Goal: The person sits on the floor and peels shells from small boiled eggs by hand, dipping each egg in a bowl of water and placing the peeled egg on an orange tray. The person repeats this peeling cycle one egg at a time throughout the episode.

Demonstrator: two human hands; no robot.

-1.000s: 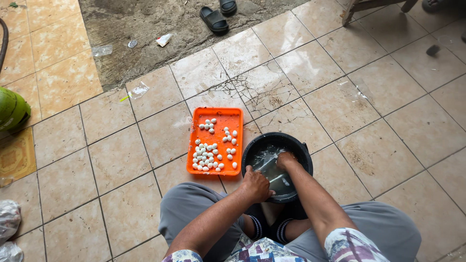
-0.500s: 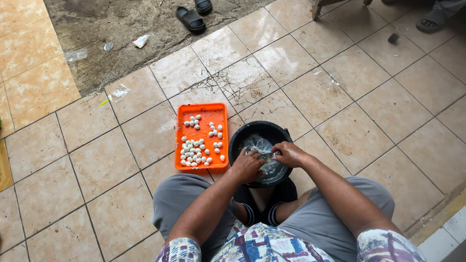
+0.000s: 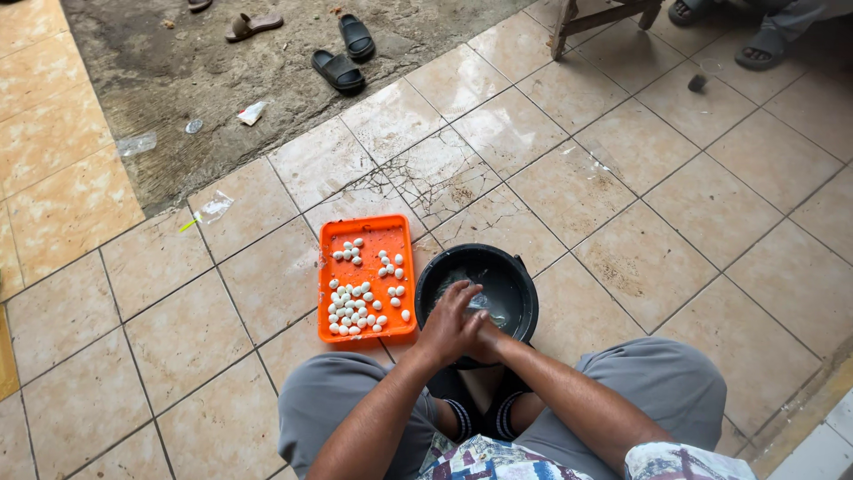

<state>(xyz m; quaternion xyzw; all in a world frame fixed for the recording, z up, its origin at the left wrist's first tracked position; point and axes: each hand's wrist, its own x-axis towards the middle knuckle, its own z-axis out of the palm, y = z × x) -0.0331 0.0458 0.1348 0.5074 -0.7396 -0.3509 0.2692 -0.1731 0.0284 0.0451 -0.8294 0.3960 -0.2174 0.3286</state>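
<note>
Left hand (image 3: 451, 322) over right hand (image 3: 487, 336)

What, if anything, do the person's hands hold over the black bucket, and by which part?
It cannot be told: the left hand covers the right hand above the black bucket, hiding whatever lies between them.

right hand (image 3: 487, 340) mostly under left hand (image 3: 453, 322)

We see a floor of beige tiles (image 3: 622, 204), cracked near the middle of the frame. Low in the centre an orange tray (image 3: 388, 238) of small white balls and a black bucket (image 3: 524, 284) sit side by side on it. At upper left, black sandals (image 3: 346, 55) and plastic scraps (image 3: 213, 209) lie on bare concrete (image 3: 178, 89).
</note>
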